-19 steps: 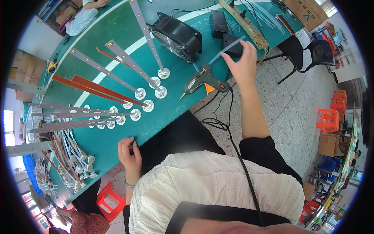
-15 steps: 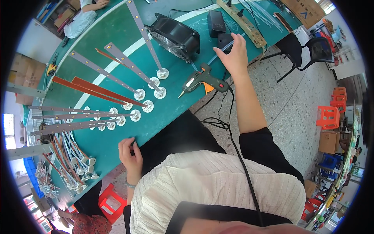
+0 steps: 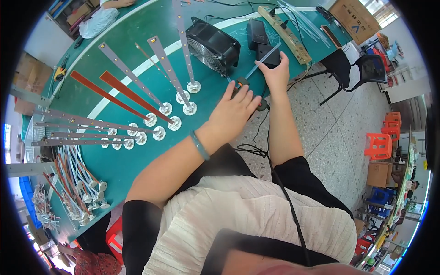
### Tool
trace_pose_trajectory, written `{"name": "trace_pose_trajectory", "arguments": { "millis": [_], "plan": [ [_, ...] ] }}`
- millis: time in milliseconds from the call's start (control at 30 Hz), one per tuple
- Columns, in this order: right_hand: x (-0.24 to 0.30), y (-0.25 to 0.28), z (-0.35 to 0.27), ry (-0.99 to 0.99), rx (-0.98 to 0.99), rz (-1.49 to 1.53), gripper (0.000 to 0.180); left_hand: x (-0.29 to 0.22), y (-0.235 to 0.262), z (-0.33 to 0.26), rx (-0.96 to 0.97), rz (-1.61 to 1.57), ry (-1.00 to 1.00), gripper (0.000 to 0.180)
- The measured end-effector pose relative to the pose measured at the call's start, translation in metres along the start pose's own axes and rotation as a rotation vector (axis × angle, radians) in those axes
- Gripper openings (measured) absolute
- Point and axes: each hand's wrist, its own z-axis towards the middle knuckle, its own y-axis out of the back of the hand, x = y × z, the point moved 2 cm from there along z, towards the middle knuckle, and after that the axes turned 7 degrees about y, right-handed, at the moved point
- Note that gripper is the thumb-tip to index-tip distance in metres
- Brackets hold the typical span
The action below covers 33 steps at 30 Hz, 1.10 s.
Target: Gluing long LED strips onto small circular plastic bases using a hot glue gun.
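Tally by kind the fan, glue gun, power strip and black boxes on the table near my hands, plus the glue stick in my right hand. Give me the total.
Black axial fan: 1
Hot glue gun, largely covered by the left hand: 1
Power strip: 1
Black boxes: 2
Clear glue stick, in the right hand: 1
Total: 6

- Torso: a cream top (image 3: 220, 197) in soft, crinkled cloth, with raised ribs running across it and loose folds along its lower edge.
- Neckline: a broad black band (image 3: 229, 238), slightly blurred by nearness.
- Arms: plain black sleeves (image 3: 144, 227), both ending near the elbow.
- Left wrist: a smooth, rounded grey-green bangle (image 3: 200, 145).
- Legs: black legwear (image 3: 224, 161), its cut mostly hidden.
- Front: a thin black cable (image 3: 293, 208) lying over the top.
- Hands (image 3: 231, 114): both bare.
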Motion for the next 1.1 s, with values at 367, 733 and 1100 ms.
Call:
{"name": "trace_pose_trajectory", "arguments": {
  "millis": [367, 733, 1100],
  "plan": [
    [0.015, 0.042, 0.016, 0.922, 0.209, -0.734, 0.020, 0.006, -0.017, -0.007, -0.043, 0.028, 0.100, 0.060],
    [0.020, 0.051, -0.006, 0.903, 0.459, -0.696, 0.026, 0.002, -0.013, -0.005, -0.020, 0.106, 0.121, 0.062],
    [0.044, 0.064, -0.082, 0.590, 0.628, 0.166, 0.079, -0.002, 0.025, -0.046, -0.087, -0.255, 0.061, 0.046]
  ]
}}
